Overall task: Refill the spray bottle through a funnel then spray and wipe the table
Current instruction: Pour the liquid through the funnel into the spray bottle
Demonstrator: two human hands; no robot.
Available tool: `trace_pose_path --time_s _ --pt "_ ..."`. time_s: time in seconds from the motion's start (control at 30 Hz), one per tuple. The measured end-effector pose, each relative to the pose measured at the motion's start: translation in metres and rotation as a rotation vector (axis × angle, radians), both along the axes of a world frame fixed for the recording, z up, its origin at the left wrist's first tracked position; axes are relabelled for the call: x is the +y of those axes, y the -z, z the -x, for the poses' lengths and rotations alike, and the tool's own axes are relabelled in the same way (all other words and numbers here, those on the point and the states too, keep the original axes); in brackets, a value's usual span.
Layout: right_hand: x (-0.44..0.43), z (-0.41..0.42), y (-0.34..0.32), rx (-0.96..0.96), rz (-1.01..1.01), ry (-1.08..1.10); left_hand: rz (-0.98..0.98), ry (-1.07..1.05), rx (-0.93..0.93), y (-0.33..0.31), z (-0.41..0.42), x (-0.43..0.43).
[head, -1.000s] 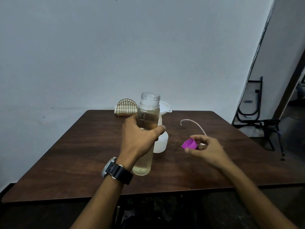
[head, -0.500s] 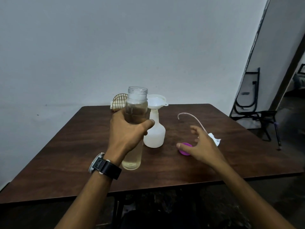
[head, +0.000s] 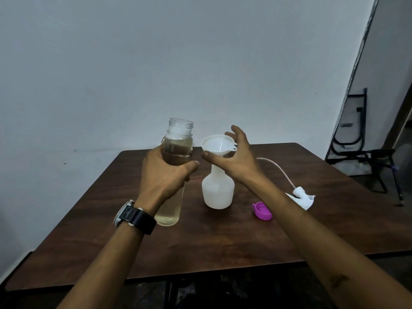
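My left hand [head: 162, 177] grips a clear, uncapped bottle [head: 178, 148] of pale yellowish liquid and holds it upright just above the brown table [head: 223, 241]. To its right a white spray bottle [head: 217, 192] stands with its head off and a white funnel [head: 216, 144] in its neck. My right hand [head: 238, 161] is open, thumb and fingers curved around the funnel's right side; I cannot tell whether they touch it. A purple cap [head: 262, 210] lies on the table by my right forearm. The spray head [head: 299, 192] with its curved tube [head: 276, 166] lies further right.
A white cloth [head: 306, 202] lies under the spray head near the table's right side. A dark folding chair [head: 361, 157] stands on the floor beyond the right edge. A plain wall runs close behind the table's far edge.
My right hand put the purple cap down on the table, then rose to the funnel. My left hand kept the clear bottle upright and moved it closer to the spray bottle.
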State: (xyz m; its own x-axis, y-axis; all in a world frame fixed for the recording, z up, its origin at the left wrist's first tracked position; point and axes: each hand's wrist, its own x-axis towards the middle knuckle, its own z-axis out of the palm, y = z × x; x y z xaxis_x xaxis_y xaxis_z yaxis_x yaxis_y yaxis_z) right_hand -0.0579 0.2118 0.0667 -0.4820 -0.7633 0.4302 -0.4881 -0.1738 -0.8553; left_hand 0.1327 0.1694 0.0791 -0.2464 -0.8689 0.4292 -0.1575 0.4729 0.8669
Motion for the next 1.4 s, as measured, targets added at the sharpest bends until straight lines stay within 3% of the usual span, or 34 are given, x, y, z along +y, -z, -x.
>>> trace_pose_path --time_s 0.67,1.4 --pt "-0.026 0.014 0.014 -0.297 0.086 -0.026 0.039 0.002 -0.266 -0.011 0.021 -0.038" --pt "-0.02 0.014 0.015 -0.304 0.104 -0.076 0.169 -0.046 -0.68 -0.022 0.023 -0.052"
